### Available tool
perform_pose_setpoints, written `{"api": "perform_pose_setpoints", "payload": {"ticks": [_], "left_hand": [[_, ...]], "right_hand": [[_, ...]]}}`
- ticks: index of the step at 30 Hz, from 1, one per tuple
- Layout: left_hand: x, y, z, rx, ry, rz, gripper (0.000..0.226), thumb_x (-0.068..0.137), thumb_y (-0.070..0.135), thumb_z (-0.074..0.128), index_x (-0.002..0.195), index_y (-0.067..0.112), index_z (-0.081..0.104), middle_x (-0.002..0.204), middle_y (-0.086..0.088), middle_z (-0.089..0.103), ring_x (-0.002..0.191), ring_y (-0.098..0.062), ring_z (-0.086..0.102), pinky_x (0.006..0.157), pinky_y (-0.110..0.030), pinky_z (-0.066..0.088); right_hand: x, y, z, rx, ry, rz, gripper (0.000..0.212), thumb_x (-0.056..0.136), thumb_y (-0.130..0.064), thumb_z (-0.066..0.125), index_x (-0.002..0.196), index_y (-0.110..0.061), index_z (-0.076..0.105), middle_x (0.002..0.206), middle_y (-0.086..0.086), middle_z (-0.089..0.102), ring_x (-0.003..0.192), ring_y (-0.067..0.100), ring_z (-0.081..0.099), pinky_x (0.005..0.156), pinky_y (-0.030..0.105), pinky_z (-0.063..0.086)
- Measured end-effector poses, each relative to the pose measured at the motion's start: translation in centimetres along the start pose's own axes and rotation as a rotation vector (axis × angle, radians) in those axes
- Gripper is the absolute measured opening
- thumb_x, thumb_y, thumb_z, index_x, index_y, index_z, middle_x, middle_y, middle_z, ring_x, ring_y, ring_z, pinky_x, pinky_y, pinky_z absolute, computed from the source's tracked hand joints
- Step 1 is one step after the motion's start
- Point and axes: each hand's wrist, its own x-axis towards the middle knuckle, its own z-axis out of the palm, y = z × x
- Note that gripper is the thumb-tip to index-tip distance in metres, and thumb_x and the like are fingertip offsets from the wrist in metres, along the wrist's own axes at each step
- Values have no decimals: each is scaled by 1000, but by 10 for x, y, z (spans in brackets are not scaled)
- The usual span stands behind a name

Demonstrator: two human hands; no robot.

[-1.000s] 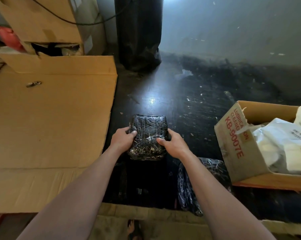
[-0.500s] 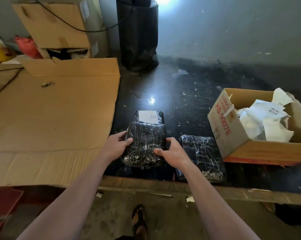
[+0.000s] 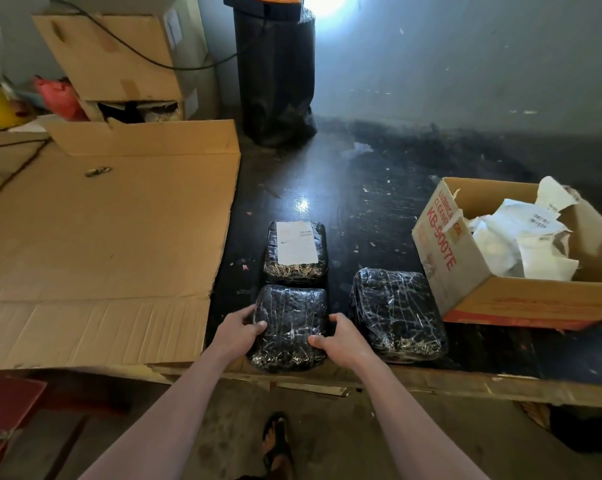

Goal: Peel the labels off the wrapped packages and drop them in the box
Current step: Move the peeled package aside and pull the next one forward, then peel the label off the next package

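Three black plastic-wrapped packages lie on the dark table. My left hand (image 3: 240, 328) and my right hand (image 3: 338, 340) grip the near package (image 3: 290, 327) by its left and right sides at the table's front edge; no label shows on it. Just behind it lies a second package (image 3: 295, 270) with a white label (image 3: 296, 242) on top. A third package (image 3: 396, 311) without a visible label rests to the right. The open cardboard box (image 3: 465, 289) at the right holds several crumpled white labels (image 3: 521, 244).
A large flattened cardboard sheet (image 3: 102, 244) covers the table's left part, with a small metal object (image 3: 98, 171) on it. Stacked cartons (image 3: 119, 60) and a black wrapped column (image 3: 275, 74) stand at the back. My sandalled foot (image 3: 277, 445) shows below the table edge.
Both hands have drawn the held package toward the table's front edge. The view pulled back, so the labelled package behind it and the whole package at the right came into sight.
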Motion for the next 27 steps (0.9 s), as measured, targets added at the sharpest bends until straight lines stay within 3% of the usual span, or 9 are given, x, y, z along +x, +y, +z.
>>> {"api": "perform_pose_setpoints", "payload": {"ticks": [4, 9, 11, 13, 15, 20, 24, 27], "left_hand": [[8, 3, 8, -3, 19, 2, 60, 98, 15, 64, 153, 22, 42, 119, -4, 67, 100, -18, 69, 91, -37, 57], [23, 8, 6, 89, 29, -4, 57, 94, 20, 69, 148, 20, 48, 115, -2, 67, 92, -11, 67, 68, -20, 51], [33, 13, -5, 186, 62, -7, 54, 91, 31, 72, 141, 21, 56, 120, -5, 66, 99, -15, 66, 76, -25, 49], [48, 21, -17, 260, 146, -14, 52, 89, 39, 71, 137, 20, 60, 130, -9, 64, 115, -24, 62, 93, -36, 50], [65, 34, -28, 259, 231, 12, 47, 92, 36, 67, 134, 17, 62, 133, -11, 63, 120, -27, 60, 100, -40, 49], [113, 77, -35, 205, 251, 106, 47, 97, 31, 61, 142, 21, 55, 131, -8, 63, 118, -26, 59, 98, -36, 46], [151, 98, -32, 191, 152, 90, 55, 99, 30, 59, 151, 24, 44, 137, -9, 59, 121, -27, 57, 94, -31, 40], [176, 105, -31, 175, 71, 55, 58, 100, 25, 57, 155, 26, 39, 144, -10, 56, 118, -25, 58, 98, -33, 44]], "right_hand": [[11, 4, 3, -33, 4, 5, 83, 94, -36, 71, 159, -19, 21, 158, 5, 41, 135, 27, 50, 97, 37, 49], [28, 1, -2, -96, 29, 13, 79, 96, -32, 69, 159, -19, 23, 155, 6, 44, 133, 27, 51, 100, 39, 50], [38, -7, -7, -128, 84, 7, 73, 97, -31, 67, 157, -16, 27, 144, 8, 53, 120, 26, 57, 94, 39, 52], [49, -23, -11, -148, 146, -20, 67, 98, -31, 64, 154, -15, 30, 133, 7, 60, 106, 23, 60, 83, 37, 52], [63, -43, -14, -155, 202, -73, 63, 98, -31, 63, 151, -14, 34, 129, 8, 62, 105, 24, 63, 82, 38, 53], [107, -92, -22, -251, 262, -176, 46, 94, -26, 62, 135, -13, 47, 119, 7, 60, 101, 27, 63, 86, 46, 57], [142, -114, -33, -346, 257, -171, 41, 92, -20, 60, 131, -11, 51, 125, 10, 53, 110, 32, 57, 92, 48, 54], [167, -119, -36, -396, 226, -158, 37, 90, -13, 57, 126, -10, 54, 127, 10, 51, 116, 31, 53, 95, 48, 52]]}}
